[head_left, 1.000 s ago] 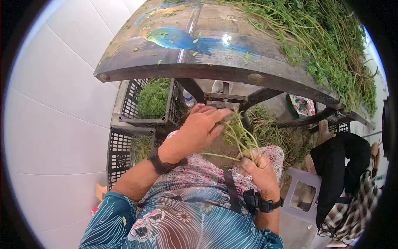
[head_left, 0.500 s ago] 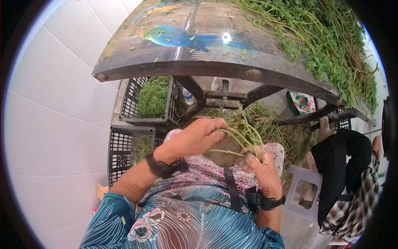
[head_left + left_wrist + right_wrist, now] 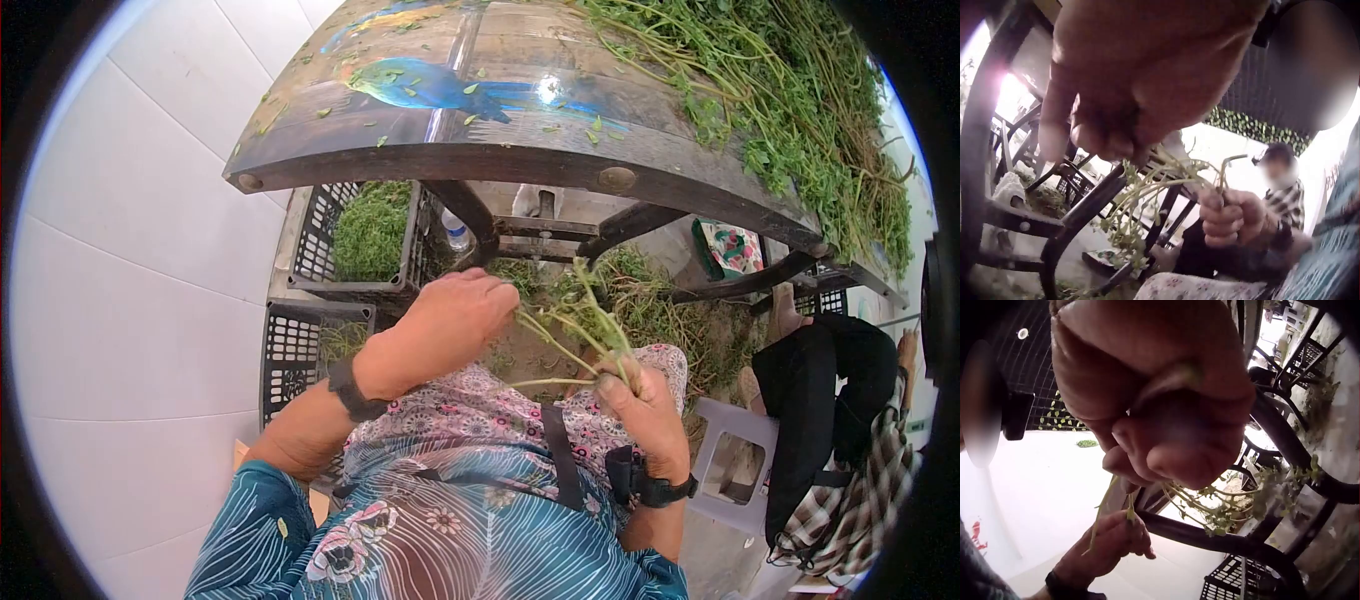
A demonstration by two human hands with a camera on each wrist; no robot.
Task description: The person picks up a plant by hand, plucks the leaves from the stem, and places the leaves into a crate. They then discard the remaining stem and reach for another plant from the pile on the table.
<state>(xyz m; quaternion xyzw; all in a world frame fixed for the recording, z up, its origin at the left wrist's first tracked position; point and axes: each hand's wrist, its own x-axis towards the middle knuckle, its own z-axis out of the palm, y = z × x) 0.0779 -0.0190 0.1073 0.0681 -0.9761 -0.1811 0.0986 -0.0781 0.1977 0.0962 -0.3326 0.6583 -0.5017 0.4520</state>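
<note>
A small bunch of green leafy stems (image 3: 590, 325) is held in my right hand (image 3: 648, 405), gripped low by thumb and curled fingers over the lap. One bare stem (image 3: 550, 381) sticks out leftward from this grip. My left hand (image 3: 440, 325) is to the left of the bunch, its fingers bent and fingertips at the end of one stem. In the right wrist view, the left hand (image 3: 1113, 547) pinches a green stem tip (image 3: 1130, 509). The left wrist view shows the right hand (image 3: 1229, 215) closed round the stems, leaves hanging below.
A painted wooden table (image 3: 540, 165) stands ahead, a large heap of greens (image 3: 790, 110) on its right. Under its left side are a black crate (image 3: 408, 255) of cut greens and another crate (image 3: 290, 350). Stems litter the floor (image 3: 640, 310). A plastic stool (image 3: 735, 450) and seated person (image 3: 830, 390) are right.
My left hand came down from the leafy tops to the stems, then drew back left to a stem's end. The right hand kept its grip, shifting slightly right.
</note>
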